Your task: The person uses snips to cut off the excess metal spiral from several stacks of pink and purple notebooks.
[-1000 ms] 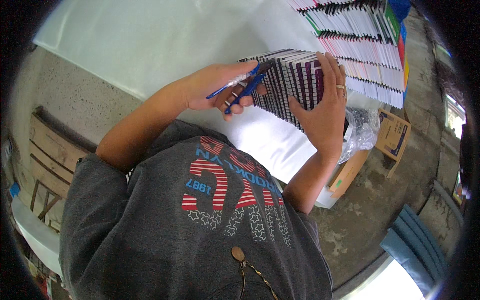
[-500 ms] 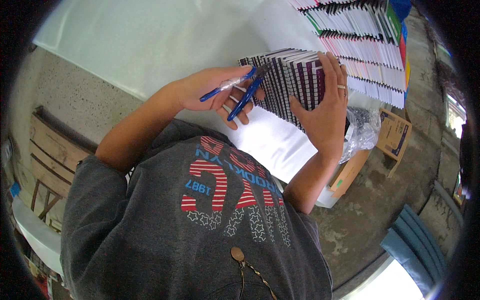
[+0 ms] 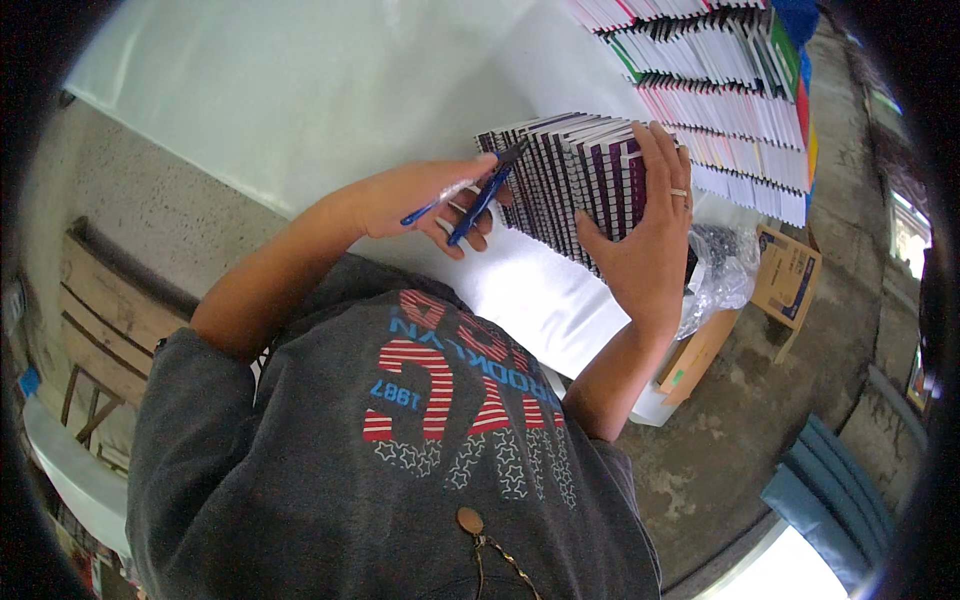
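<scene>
My left hand (image 3: 430, 202) is closed around wire cutters (image 3: 480, 205) with blue handles. The handles stand apart, and the dark jaws lie against the left upper part of a row of wire-bound notebooks (image 3: 575, 185). These notebooks have dark purple covers and stand pressed together, their bound edges facing me. My right hand (image 3: 650, 220), with a ring on one finger, grips the right end of the row, thumb on the near face and fingers over the far side. Whether the jaws are on a wire is too small to tell.
Several rows of bound notebooks (image 3: 720, 100) stand at the far right of the white table (image 3: 300, 90). Clear plastic wrap (image 3: 722, 270) and a cardboard box (image 3: 785, 275) are to the right. A wooden chair (image 3: 120, 310) stands at left; blue-grey padding (image 3: 830, 490) lies lower right.
Both hands, the cutters and the notebook row have shifted slightly toward me. The cutter handles look a little closer together. My right hand keeps its grip on the row.
</scene>
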### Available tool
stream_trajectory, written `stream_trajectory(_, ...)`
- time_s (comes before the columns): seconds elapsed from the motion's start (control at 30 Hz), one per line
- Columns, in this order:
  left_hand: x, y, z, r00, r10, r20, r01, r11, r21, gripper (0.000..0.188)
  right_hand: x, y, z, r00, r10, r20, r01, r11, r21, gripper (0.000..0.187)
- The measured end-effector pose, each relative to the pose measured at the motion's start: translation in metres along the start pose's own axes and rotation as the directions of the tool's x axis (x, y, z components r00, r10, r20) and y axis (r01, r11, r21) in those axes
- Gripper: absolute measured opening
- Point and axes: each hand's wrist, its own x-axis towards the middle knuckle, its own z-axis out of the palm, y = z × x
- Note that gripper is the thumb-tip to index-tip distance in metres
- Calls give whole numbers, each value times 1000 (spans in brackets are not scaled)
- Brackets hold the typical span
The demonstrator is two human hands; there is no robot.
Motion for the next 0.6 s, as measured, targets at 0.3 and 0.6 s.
stream_trajectory(0.3, 2, -9, -2, 832, 528, -172, -171, 538, 825, 58, 0, -2, -1, 1000, -16, -4, 16, 1000, -13, 85)
stream_trajectory(0.6, -2, 4, -11, 992, -88, 89, 108, 964, -244, 58, -1, 0, 1, 1000, -26, -16, 26, 999, -28, 85)
